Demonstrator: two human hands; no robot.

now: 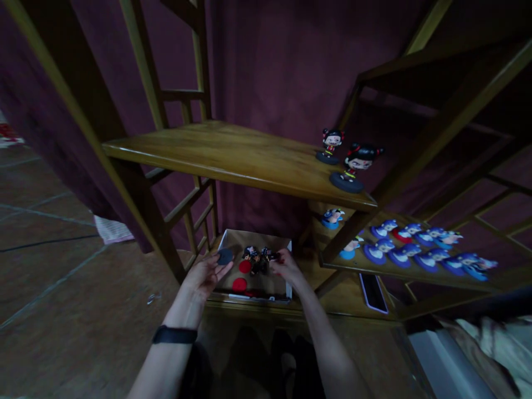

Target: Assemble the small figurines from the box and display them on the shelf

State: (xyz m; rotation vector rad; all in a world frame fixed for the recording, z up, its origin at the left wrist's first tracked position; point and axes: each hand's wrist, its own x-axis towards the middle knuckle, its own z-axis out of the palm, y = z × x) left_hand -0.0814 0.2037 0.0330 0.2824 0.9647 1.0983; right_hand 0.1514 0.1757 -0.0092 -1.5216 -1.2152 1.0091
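Observation:
A shallow cardboard box (279, 245) lies on the lowest wooden shelf, holding small cartoon figurines (257, 259) and red round bases (240, 285). My left hand (206, 274) rests palm up at the box's left edge with a dark round base (225, 256) on its fingertips. Over the right side of the box, my right hand (286, 267) has its fingers closed on a dark-haired figurine (272, 255). A black band sits on my left wrist (174, 334).
Two black-haired figurines on dark bases (349, 165) stand at the right end of the wooden shelf (233, 152) above. A lower right shelf (415, 271) carries several blue-based figurines (419, 244). A phone (373, 292) lies beside the box. Shelf posts flank the box.

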